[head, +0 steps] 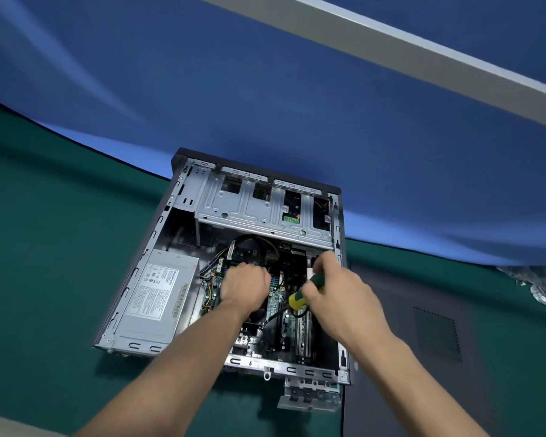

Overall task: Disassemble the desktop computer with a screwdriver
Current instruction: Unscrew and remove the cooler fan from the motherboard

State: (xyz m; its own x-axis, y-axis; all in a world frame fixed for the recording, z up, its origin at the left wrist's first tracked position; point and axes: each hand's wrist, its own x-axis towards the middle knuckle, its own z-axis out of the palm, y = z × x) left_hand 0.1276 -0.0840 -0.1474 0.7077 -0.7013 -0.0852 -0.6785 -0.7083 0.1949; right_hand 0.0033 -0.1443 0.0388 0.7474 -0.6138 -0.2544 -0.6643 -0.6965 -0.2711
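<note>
Head view looks down on a desktop computer lying on its side with its side panel off, on a green table cover. Its long axis runs from the near edge away toward a blue backdrop, tilted slightly to the right at the far end.

At the left of the open case sits a grey power supply, its label facing up. Just right of it, the left hand reaches down over the motherboard, knuckles up and fingers curled under; what they hold, if anything, is hidden beneath the hand. Above the hands, across the far end of the case, spans a silver drive cage.

Further right, the right hand grips a screwdriver with a green and yellow handle. The tool's long axis lies on a diagonal: the yellow part of the handle points down and to the left toward the near side of the board, and a dark shaft runs on from it the same way, while the green part is wrapped in the curled fingers. The forefinger stretches up toward the case's right wall.

Right of the case, a dark grey panel with a perforated vent lies flat on the table. A small metal bracket sits against the case's near right corner.
</note>
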